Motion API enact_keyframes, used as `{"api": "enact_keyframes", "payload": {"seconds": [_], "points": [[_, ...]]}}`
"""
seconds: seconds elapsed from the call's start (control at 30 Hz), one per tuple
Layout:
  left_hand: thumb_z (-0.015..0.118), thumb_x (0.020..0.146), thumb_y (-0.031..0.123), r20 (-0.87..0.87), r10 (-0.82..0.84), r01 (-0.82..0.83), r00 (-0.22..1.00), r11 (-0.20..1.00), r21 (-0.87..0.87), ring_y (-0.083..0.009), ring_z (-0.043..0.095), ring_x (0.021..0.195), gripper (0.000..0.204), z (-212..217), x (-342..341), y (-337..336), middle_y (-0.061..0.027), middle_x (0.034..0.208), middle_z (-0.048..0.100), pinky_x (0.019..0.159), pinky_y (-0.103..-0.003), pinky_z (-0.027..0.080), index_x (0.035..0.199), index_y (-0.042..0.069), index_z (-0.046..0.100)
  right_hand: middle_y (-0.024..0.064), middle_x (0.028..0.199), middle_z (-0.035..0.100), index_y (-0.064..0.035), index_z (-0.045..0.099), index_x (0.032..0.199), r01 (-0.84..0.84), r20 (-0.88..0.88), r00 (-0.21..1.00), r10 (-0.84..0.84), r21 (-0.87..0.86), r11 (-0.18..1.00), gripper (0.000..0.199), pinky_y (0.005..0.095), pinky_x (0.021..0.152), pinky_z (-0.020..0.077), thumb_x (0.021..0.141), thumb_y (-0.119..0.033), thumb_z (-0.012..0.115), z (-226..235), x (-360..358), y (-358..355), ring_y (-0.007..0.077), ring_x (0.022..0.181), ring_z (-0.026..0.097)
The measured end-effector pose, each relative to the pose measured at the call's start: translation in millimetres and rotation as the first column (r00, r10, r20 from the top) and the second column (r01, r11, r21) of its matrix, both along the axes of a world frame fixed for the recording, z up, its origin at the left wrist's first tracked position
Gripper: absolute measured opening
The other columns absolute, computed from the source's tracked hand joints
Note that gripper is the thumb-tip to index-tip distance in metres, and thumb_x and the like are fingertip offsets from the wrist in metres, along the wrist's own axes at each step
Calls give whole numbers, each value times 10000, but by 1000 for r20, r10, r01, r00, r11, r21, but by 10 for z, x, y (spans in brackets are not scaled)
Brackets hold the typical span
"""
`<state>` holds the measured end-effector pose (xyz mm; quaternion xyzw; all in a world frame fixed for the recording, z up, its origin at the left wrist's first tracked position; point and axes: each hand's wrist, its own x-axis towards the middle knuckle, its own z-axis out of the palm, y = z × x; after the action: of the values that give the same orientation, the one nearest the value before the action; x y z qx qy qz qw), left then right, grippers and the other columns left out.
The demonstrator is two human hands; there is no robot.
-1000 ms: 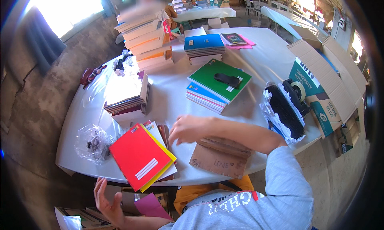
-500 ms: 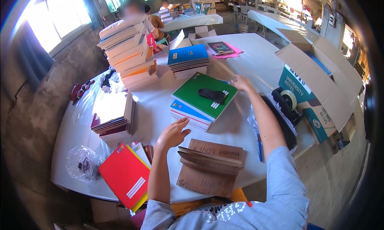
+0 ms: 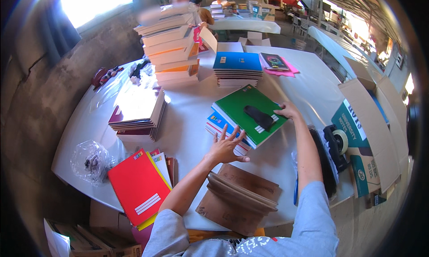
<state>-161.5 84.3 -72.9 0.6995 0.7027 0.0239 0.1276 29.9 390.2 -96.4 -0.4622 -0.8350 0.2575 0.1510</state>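
Observation:
A green spiral notebook (image 3: 241, 100) lies askew over a pile of blue-covered notebooks (image 3: 217, 121) in the middle of the table. On its cover rests a folded black cloth band (image 3: 259, 117). My right hand (image 3: 289, 110) grips the green notebook's right edge, thumb on top and the other fingers mostly hidden. With fingers spread, my left hand (image 3: 227, 147) hovers at the pile's near left edge, holding nothing; whether its fingertips touch the pile I cannot tell. Close below it sits a folded piece of brown cardboard (image 3: 241, 199) with handwriting on it.
Red notebook (image 3: 138, 185) and others fan out at the left front, by a crumpled plastic bag (image 3: 91, 161). Maroon notebooks (image 3: 138, 111), a tall notebook stack (image 3: 172, 51) and blue notebooks (image 3: 238, 62) stand farther back. A tape dispenser (image 3: 337, 145) and an open carton (image 3: 366, 136) are right.
My right hand has closed on the green notebook's right edge. My left hand has moved right, to the pile, with its fingers spreading. The view has shifted, moving the scene within the picture.

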Motion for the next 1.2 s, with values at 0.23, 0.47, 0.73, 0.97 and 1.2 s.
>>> {"api": "enact_keyframes", "payload": {"seconds": [0.23, 0.47, 0.73, 0.97, 1.2], "points": [[478, 524, 887, 71, -4, -5, 997, 991, 133, -453, -56, 1365, 1097, -234, 0, 51, -96, 1522, 105, 972, -740, 48, 1436, 331, 225, 168, 825, 656, -40, 636, 860, 125, 189, 971, -145, 110, 986, 368, 381, 672, 497, 607, -241, 812, 275, -59, -133, 290, 770, 647], [517, 515, 871, 116, 9, -27, 993, 988, 154, -475, -27, 1360, 1125, -350, -5, 42, -202, 1508, 30, 970, -731, 86, 1444, 327, 194, 172, 904, 644, -55, 556, 937, 236, 102, 953, -284, 333, 913, 355, 427, 726, 479, 676, -186, 757, 258, -147, -522, 356, 891, 616], [584, 515, 832, 165, -20, 6, 986, 996, 90, -452, -78, 1361, 1205, -408, -40, 7, -183, 1502, -125, 984, -710, 124, 1460, 322, 37, 144, 887, 648, -79, 553, 914, 157, -21, 987, -162, 399, 904, 267, 437, 746, 467, 729, -169, 723, 619, -195, -929, 328, 895, 618], [598, 545, 809, 134, -50, 31, 990, 989, 143, -477, -10, 1357, 1185, -410, -33, -23, -185, 1507, -86, 919, -683, 307, 1463, 291, 57, 79, 802, 655, -23, 606, 997, 22, -328, 935, -133, -322, 946, 257, 354, 695, 490, 775, -123, 689, 472, 115, -543, 189, 722, 627], [573, 552, 821, 98, -68, 47, 993, 978, 201, -474, 26, 1357, 1203, -427, -51, -4, -260, 1486, 11, 1046, -581, 223, 1467, 202, 94, 28, 764, 636, 14, 658, 940, 102, -255, 944, -208, -373, 922, 168, 298, 614, 454, 790, -61, 658, 299, 497, -460, 118, 658, 572]]}}
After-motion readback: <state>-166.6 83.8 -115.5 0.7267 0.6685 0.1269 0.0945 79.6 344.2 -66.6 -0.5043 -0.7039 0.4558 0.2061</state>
